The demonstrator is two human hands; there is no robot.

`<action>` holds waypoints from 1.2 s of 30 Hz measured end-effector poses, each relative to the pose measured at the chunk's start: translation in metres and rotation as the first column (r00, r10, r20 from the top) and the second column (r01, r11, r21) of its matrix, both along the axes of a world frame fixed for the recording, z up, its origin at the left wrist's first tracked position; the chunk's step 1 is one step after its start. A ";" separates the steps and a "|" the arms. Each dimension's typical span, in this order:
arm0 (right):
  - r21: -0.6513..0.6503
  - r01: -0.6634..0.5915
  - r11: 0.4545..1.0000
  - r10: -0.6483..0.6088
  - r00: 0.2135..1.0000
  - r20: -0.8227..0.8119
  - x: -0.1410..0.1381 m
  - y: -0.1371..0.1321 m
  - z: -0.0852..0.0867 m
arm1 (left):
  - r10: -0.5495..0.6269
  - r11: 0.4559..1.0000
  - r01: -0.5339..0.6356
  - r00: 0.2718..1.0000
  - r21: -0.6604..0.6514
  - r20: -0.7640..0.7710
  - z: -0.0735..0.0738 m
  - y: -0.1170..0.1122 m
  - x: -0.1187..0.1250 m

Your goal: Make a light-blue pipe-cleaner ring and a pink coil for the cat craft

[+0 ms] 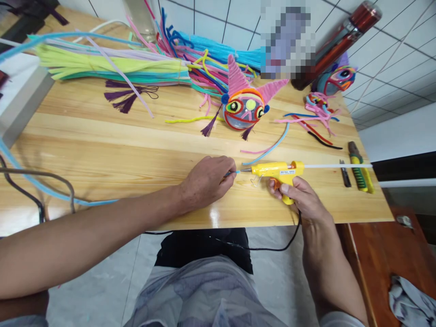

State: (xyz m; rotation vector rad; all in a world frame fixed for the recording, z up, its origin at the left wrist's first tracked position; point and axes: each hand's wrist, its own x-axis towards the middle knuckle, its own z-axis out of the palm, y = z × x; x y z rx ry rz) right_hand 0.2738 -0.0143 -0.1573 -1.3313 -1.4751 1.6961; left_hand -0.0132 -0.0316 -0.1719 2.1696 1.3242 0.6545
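Observation:
My right hand (pixel 308 195) grips a yellow hot glue gun (pixel 272 170) by its handle, fingers at the orange trigger. A long white glue stick (pixel 335 166) sticks out of the gun's back. Pinched in my left hand (pixel 211 178) is a blue pipe cleaner (pixel 238 172), mostly hidden by the fingers. Its light blue tip points at the gun's metal nozzle and lies very close to it; whether they touch I cannot tell. Beyond my hands sits a round clear mask-like figure (pixel 241 119) with pink horns, coloured pipe-cleaner outlines and purple tassels.
Bundles of pipe cleaners (pixel 119 68) lie along the back. Loose pieces (pixel 284 136) lie right of the figure, near a second figure (pixel 337 81) and a dark red flask (pixel 340 43). Green-yellow pliers (pixel 359 170) rest at the right. The gun's black cord (pixel 272 249) hangs over the front edge.

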 end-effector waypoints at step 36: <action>0.046 -0.050 0.998 0.050 0.999 0.004 0.002 0.001 -0.001 | -0.013 0.999 0.012 1.000 0.039 0.020 -0.001 0.000 -0.001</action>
